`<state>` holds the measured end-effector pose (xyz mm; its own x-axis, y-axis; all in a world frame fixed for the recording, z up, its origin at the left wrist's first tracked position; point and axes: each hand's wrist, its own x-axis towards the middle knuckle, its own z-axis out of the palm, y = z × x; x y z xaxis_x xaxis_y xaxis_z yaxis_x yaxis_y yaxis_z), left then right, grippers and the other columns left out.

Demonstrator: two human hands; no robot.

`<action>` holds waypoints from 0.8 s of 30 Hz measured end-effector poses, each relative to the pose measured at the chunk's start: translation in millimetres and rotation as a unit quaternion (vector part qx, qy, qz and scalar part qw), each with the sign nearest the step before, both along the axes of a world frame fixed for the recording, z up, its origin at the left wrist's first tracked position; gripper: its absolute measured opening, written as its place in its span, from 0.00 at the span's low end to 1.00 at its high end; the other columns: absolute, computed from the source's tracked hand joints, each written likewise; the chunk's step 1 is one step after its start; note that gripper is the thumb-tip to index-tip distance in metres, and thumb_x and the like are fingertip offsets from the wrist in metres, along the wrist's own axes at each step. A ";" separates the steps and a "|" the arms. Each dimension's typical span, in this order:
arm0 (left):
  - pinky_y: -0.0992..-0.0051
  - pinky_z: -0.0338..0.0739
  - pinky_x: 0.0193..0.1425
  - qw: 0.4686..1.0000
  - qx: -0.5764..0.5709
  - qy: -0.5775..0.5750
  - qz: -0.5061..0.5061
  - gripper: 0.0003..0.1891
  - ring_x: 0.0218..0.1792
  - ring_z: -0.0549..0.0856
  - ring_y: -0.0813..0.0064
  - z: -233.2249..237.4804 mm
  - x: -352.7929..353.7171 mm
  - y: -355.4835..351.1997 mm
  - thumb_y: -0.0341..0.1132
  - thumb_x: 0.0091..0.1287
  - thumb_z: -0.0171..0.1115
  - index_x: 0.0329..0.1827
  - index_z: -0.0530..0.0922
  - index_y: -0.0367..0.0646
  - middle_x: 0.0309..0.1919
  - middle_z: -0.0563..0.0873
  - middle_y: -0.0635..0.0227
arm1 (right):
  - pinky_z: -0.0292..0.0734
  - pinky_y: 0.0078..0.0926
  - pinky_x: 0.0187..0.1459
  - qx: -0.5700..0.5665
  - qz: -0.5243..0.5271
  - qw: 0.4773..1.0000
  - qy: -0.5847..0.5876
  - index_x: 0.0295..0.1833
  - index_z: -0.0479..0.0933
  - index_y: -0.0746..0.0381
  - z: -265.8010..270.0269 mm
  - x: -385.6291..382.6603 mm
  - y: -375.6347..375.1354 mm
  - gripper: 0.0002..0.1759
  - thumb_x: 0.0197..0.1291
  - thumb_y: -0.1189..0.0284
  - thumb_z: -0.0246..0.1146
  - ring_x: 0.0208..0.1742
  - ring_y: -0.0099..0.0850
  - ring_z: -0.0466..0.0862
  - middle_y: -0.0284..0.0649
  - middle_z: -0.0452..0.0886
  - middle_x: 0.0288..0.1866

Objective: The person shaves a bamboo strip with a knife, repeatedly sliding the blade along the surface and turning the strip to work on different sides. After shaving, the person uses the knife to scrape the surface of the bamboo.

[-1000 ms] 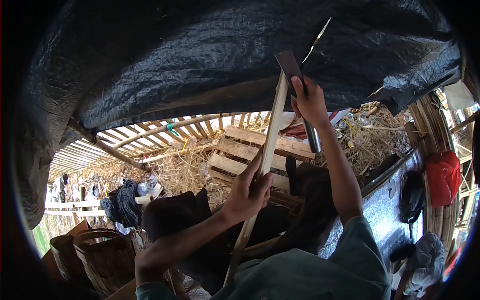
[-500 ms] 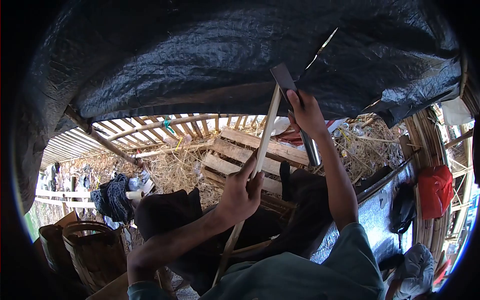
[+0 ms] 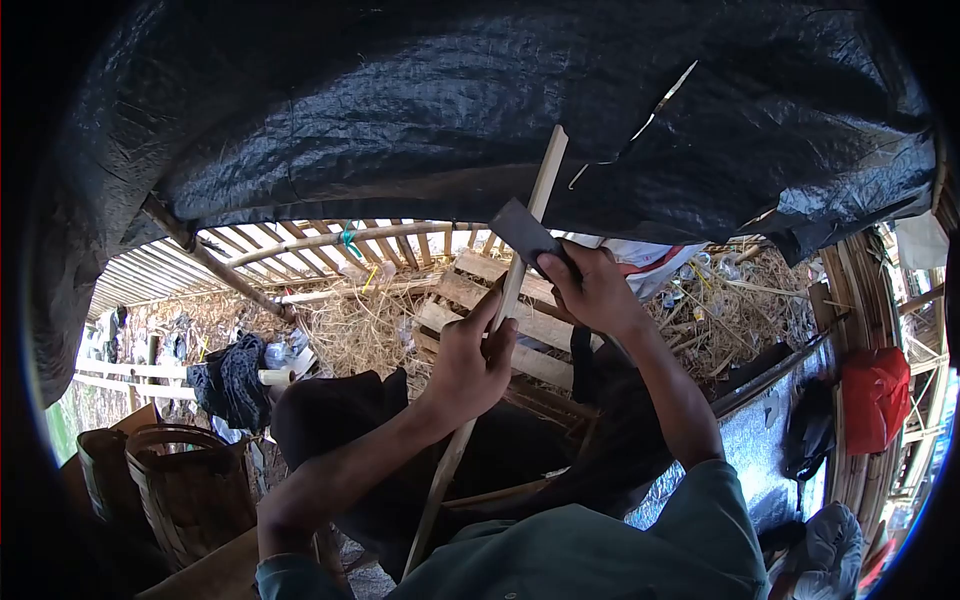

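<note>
My left hand (image 3: 472, 362) grips a long pale bamboo strip (image 3: 537, 195) at its middle. The strip stands nearly upright, its top end against the black tarp (image 3: 420, 100) overhead and its lower end down by my lap. My right hand (image 3: 592, 290) is shut on the handle of a dark flat-bladed knife (image 3: 522, 233). The blade lies against the strip just above my left hand. The knife's handle is hidden inside my fist.
A wooden pallet (image 3: 530, 325) lies on straw ahead. Woven baskets (image 3: 160, 480) stand at the lower left, with dark cloth (image 3: 232, 380) beyond them. A bamboo slat fence (image 3: 300, 250) runs behind. A red bag (image 3: 872, 398) hangs at the right.
My right hand has slid the knife down the strip, from its top end to just above my left hand. More of the strip now shows above the blade.
</note>
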<state>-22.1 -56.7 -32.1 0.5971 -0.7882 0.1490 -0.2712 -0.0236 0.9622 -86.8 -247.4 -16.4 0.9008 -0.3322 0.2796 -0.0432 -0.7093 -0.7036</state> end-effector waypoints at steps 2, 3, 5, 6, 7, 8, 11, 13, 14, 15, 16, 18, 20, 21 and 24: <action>0.81 0.68 0.19 1.000 -0.017 0.020 -0.002 0.21 0.17 0.74 0.88 1.3 0.9 -0.4 0.28 0.72 0.49 0.68 0.66 0.37 0.20 0.75 0.74 | 0.73 0.41 0.31 0.067 -0.004 0.996 0.065 0.41 0.76 0.69 6.3 -3.5 11.7 0.14 0.67 0.66 0.58 0.26 0.49 0.81 0.51 0.78 0.23; 0.81 0.68 0.19 0.999 -0.024 0.031 -0.005 0.21 0.17 0.74 0.88 2.0 0.4 0.2 0.29 0.72 0.49 0.68 0.66 0.37 0.20 0.74 0.75 | 0.73 0.39 0.28 0.045 -0.001 0.998 0.047 0.41 0.76 0.69 4.9 -4.2 11.8 0.14 0.68 0.65 0.58 0.24 0.46 0.81 0.49 0.78 0.21; 0.81 0.68 0.18 0.999 0.007 0.043 -0.020 0.21 0.16 0.73 0.88 5.6 1.0 0.8 0.29 0.72 0.49 0.68 0.66 0.37 0.20 0.75 0.75 | 0.72 0.35 0.24 -0.007 0.004 1.000 0.009 0.40 0.76 0.68 4.7 -4.2 5.7 0.15 0.68 0.65 0.58 0.19 0.40 0.80 0.46 0.77 0.18; 0.81 0.68 0.18 0.998 0.021 0.049 -0.026 0.21 0.16 0.73 0.88 7.7 1.1 1.2 0.29 0.72 0.50 0.68 0.66 0.37 0.20 0.75 0.74 | 0.70 0.33 0.21 0.048 -0.018 0.999 -0.001 0.40 0.76 0.68 3.4 -2.7 0.5 0.15 0.69 0.64 0.57 0.16 0.36 0.79 0.44 0.76 0.16; 0.81 0.68 0.18 0.998 0.020 0.053 -0.026 0.22 0.16 0.74 0.88 9.9 0.3 1.5 0.28 0.72 0.50 0.68 0.66 0.37 0.20 0.75 0.74 | 0.69 0.30 0.18 0.101 -0.039 0.994 -0.010 0.40 0.76 0.68 1.0 -0.3 -6.5 0.16 0.69 0.63 0.57 0.14 0.32 0.77 0.41 0.74 0.15; 0.80 0.68 0.19 0.998 0.019 0.057 -0.027 0.22 0.16 0.74 0.87 12.0 -1.2 1.4 0.28 0.71 0.50 0.68 0.66 0.36 0.20 0.75 0.73 | 0.67 0.28 0.16 0.155 -0.063 0.986 -0.018 0.40 0.76 0.68 0.6 1.4 -12.9 0.17 0.70 0.63 0.57 0.12 0.28 0.76 0.39 0.73 0.13; 0.79 0.68 0.21 1.000 -0.011 -0.012 -0.020 0.23 0.18 0.75 0.84 6.2 -10.1 -3.9 0.26 0.70 0.51 0.68 0.65 0.34 0.20 0.75 0.68 | 0.62 0.23 0.11 0.076 -0.108 0.989 -0.065 0.38 0.75 0.67 11.2 9.3 -33.3 0.18 0.71 0.61 0.55 0.09 0.20 0.71 0.33 0.70 0.11; 0.75 0.70 0.21 0.998 -0.031 -0.060 -0.014 0.23 0.17 0.78 0.75 0.1 -17.0 -7.4 0.25 0.68 0.52 0.67 0.65 0.31 0.19 0.76 0.61 | 0.62 0.24 0.11 0.118 -0.128 0.983 -0.054 0.38 0.74 0.67 6.6 13.5 -48.9 0.19 0.71 0.60 0.54 0.08 0.21 0.71 0.33 0.69 0.10; 0.72 0.71 0.21 0.997 -0.038 -0.071 -0.015 0.23 0.17 0.80 0.69 -1.8 -20.8 -9.5 0.24 0.67 0.53 0.65 0.65 0.29 0.17 0.76 0.58 | 0.62 0.24 0.11 0.138 -0.139 0.979 -0.048 0.38 0.74 0.67 3.8 15.2 -55.1 0.19 0.71 0.60 0.54 0.08 0.22 0.71 0.33 0.69 0.10; 0.69 0.72 0.20 0.995 -0.046 -0.081 -0.017 0.23 0.16 0.82 0.62 -0.7 -22.9 -11.1 0.23 0.65 0.54 0.64 0.64 0.27 0.16 0.77 0.54 | 0.62 0.24 0.11 0.140 -0.139 0.979 -0.044 0.37 0.74 0.67 5.1 16.6 -57.8 0.20 0.72 0.60 0.54 0.08 0.22 0.71 0.33 0.69 0.10; 0.68 0.72 0.19 0.996 -0.043 -0.079 -0.028 0.24 0.16 0.83 0.60 2.0 -23.0 -11.3 0.21 0.65 0.53 0.64 0.63 0.24 0.14 0.76 0.52 | 0.62 0.24 0.11 0.142 -0.138 0.979 -0.040 0.37 0.73 0.67 6.8 17.4 -60.4 0.20 0.72 0.59 0.53 0.08 0.22 0.71 0.34 0.69 0.10; 0.73 0.69 0.20 0.997 -0.018 -0.060 -0.036 0.26 0.16 0.79 0.69 3.0 -22.4 -9.8 0.23 0.66 0.53 0.68 0.60 0.27 0.18 0.76 0.54 | 0.61 0.24 0.11 0.141 -0.137 0.980 -0.034 0.37 0.73 0.67 8.1 18.6 -64.8 0.21 0.72 0.59 0.53 0.08 0.22 0.71 0.34 0.69 0.10; 0.75 0.67 0.21 0.998 -0.004 -0.051 -0.043 0.27 0.16 0.78 0.74 4.5 -21.9 -8.3 0.23 0.67 0.53 0.70 0.59 0.28 0.19 0.76 0.55 | 0.61 0.25 0.10 0.138 -0.135 0.981 -0.028 0.37 0.73 0.68 6.7 20.1 -66.3 0.21 0.72 0.58 0.52 0.08 0.23 0.71 0.34 0.69 0.11; 0.75 0.68 0.21 0.998 -0.004 -0.051 -0.044 0.28 0.16 0.79 0.74 5.9 -21.2 -7.7 0.23 0.67 0.53 0.70 0.59 0.28 0.18 0.76 0.55 | 0.61 0.25 0.10 0.143 -0.134 0.980 -0.029 0.37 0.73 0.68 6.1 20.5 -66.0 0.21 0.72 0.58 0.52 0.08 0.23 0.71 0.35 0.69 0.11; 0.75 0.68 0.21 0.996 -0.016 -0.069 -0.046 0.28 0.16 0.80 0.74 4.4 -17.8 -7.8 0.23 0.67 0.53 0.70 0.58 0.26 0.17 0.75 0.56 | 0.61 0.25 0.10 0.158 -0.131 0.978 -0.022 0.36 0.72 0.67 7.2 21.8 -65.0 0.21 0.72 0.59 0.52 0.08 0.23 0.70 0.35 0.69 0.11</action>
